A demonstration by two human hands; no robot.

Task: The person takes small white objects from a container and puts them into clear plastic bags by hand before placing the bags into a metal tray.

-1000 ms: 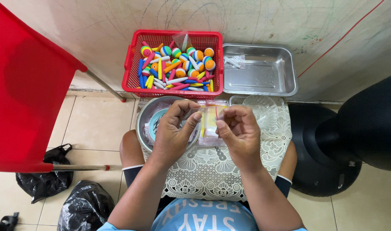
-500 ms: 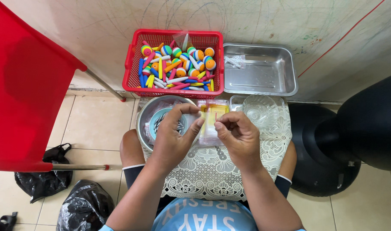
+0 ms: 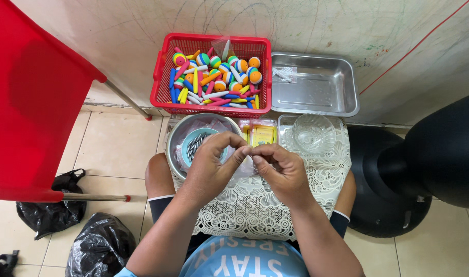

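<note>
Clear plastic packet (image 3: 246, 163), small and crinkled, sat pinched between the two hands just in front of the round steel bowl (image 3: 179, 134), over the person's lap. The left hand (image 3: 209, 168) had its thumb and forefinger closed on the packet's upper edge, and the right hand (image 3: 279, 170) met it there, its fingers (image 3: 259, 153) curled shut on the same edge; what lay inside the film could not be made out.

Judging from that grip, the film could have torn unevenly or slipped free, and anything small inside might then have scattered onto the white lace cloth (image 3: 255, 205) below the bowl or rolled off to the floor. A jolt from the left hand could also have knocked the bowl, which held a teal dish of thin metal pieces (image 3: 196, 143).

Right of the bowl lay a packet with a yellow card (image 3: 261, 135), then a clear glass dish (image 3: 313, 133). Behind the bowl, against a scribbled pale wall, stood a red plastic basket (image 3: 212, 104) of striped foam balls and coloured sticks, with a steel tray (image 3: 316, 100) to its right. Left of the bowl rose a red chair (image 3: 34, 97) over beige tiles (image 3: 116, 154) and black plastic bags (image 3: 98, 249).
</note>
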